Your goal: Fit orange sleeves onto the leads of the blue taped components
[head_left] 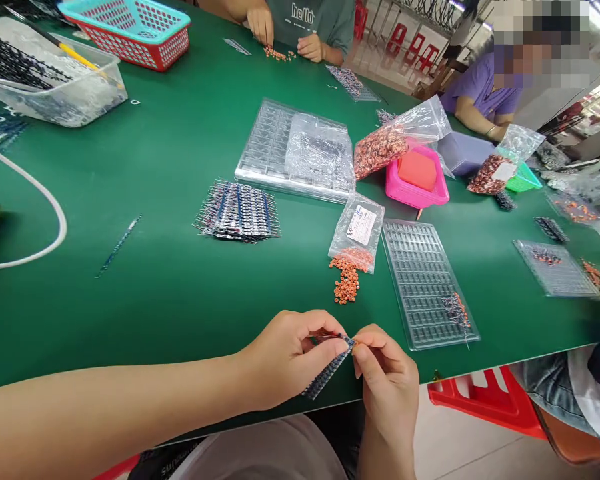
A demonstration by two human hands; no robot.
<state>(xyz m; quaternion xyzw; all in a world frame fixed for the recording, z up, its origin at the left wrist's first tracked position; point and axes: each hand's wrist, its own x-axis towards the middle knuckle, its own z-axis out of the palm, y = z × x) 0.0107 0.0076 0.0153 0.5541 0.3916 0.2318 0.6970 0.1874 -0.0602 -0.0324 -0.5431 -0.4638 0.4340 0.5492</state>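
Note:
My left hand (285, 357) is closed round a strip of taped blue components (325, 375) near the front edge of the green table (170, 167). My right hand (387, 380) pinches the top end of that strip with thumb and forefinger. Just beyond my hands lie a small heap of orange rings (345, 280) spilling from a clear labelled bag (359, 230), and a clear plastic tray (425, 280) with a few fitted parts at its near right. A stack of blue component strips (237, 212) lies further left.
Clear trays under a plastic bag (295, 150), a pink basket (417, 180) and bags of orange rings (380, 150) sit mid-table. A clear bin (50, 80) and a red-and-teal basket (130, 30) stand far left. Other people work at the far side and right. A red stool (485, 400) stands below.

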